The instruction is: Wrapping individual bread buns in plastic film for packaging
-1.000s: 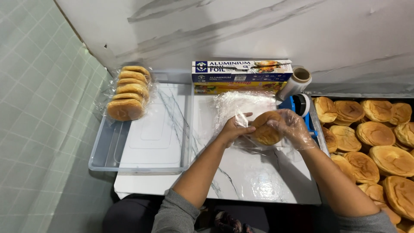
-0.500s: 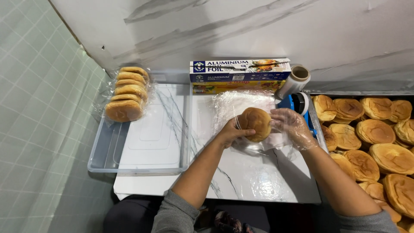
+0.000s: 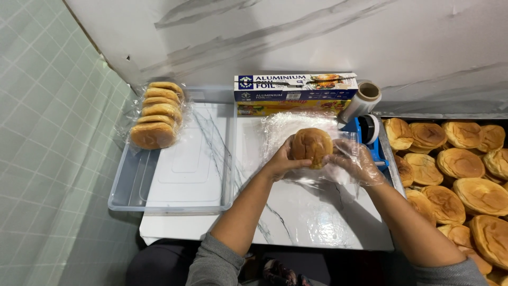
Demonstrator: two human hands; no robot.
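Head view: bun [image 3: 311, 146] between left hand [image 3: 279, 163] and right hand [image 3: 355, 161].

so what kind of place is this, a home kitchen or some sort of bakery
Probably a small bakery or food-prep station: a tray of many round golden-brown buns, a clear plastic tub holding wrapped buns, and both hands, left hand and right hand, wrapping one bun in cling film.

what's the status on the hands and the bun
Left hand gripping bun. Right hand touching bun, film spread beneath. Film roll just behind, nothing blocking.
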